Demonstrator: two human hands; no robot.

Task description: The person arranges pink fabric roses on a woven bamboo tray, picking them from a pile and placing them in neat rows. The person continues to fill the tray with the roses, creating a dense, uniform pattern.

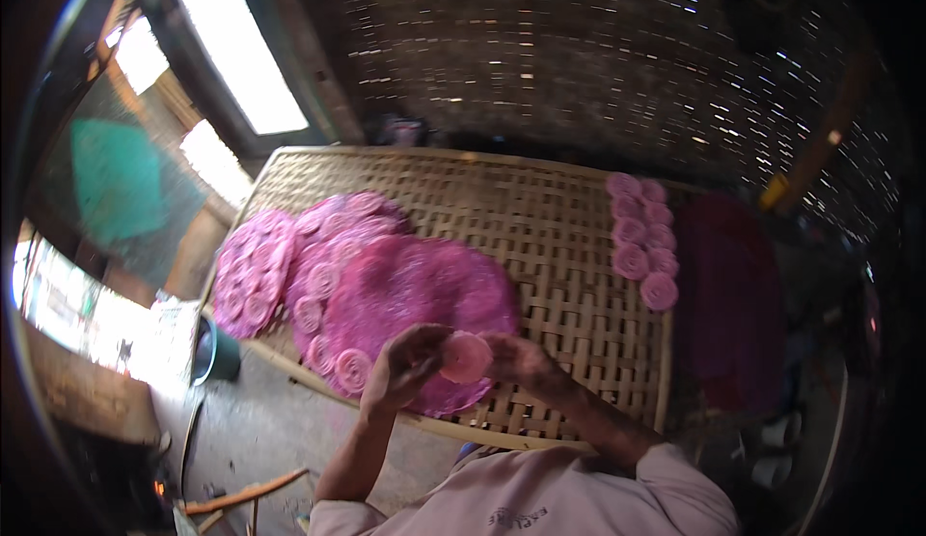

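Between both hands, above the near edge of a woven bamboo tray, is a pink coiled round (pixel 466 357), thin and spiral-patterned. My left hand (pixel 407 366) grips its left edge, and my right hand (pixel 521 359) closes on its right edge. Just beyond them lies a large glossy pink mass (pixel 415 290), whose exact make-up I cannot tell. Similar pink spiral rounds (pixel 352 369) lie along its left side, with another cluster (pixel 253 271) farther left. At the tray's right end, a double column of rounds (pixel 629 230) sits flat on the weave.
The wide bamboo tray (pixel 559 237) spans the space before me, its pale rim (pixel 666 372) bordering it. A dark red-purple surface (pixel 728 295) lies to its right. On the floor at left stand a teal bucket (pixel 220 355) and wooden sticks (pixel 246 493). A woven wall (pixel 540 63) rises behind.
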